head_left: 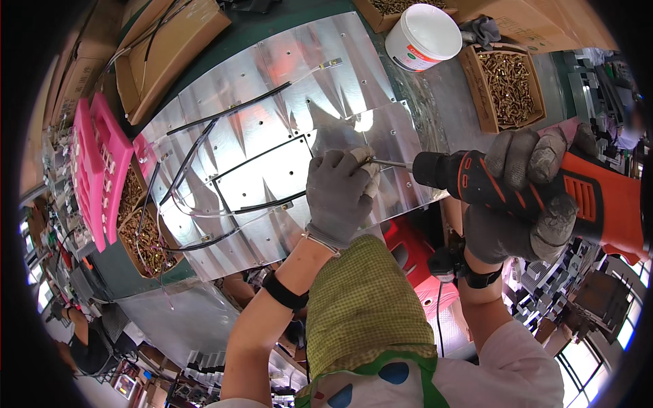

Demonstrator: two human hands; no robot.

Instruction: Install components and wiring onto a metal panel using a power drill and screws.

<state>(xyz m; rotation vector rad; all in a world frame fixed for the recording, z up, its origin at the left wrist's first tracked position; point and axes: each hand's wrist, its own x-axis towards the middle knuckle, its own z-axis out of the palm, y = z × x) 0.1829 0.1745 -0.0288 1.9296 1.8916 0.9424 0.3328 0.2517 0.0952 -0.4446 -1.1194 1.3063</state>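
My right hand (520, 187), in a grey glove, wraps round an orange and black power screwdriver (476, 178). Its long thin bit (393, 163) points left to the fingertips of my left hand (340, 194). That hand, gloved too, is closed in a pinch at the bit's tip; a small thing there is mostly hidden by the fingers. Both hands are above a shiny metal panel (272, 88) with small holes. Black-sleeved cables (187, 160) lie across its left part, and a black outline frames a rectangular plate (265, 175) beside my left hand.
Cardboard boxes of brass-coloured screws stand at the right (510, 88) and left (146, 248). A white bucket (428, 34) is behind the panel's right end. Pink foam pieces (98, 170) stand at the left, near an open cardboard box (166, 54). Another person (85, 343) is at lower left.
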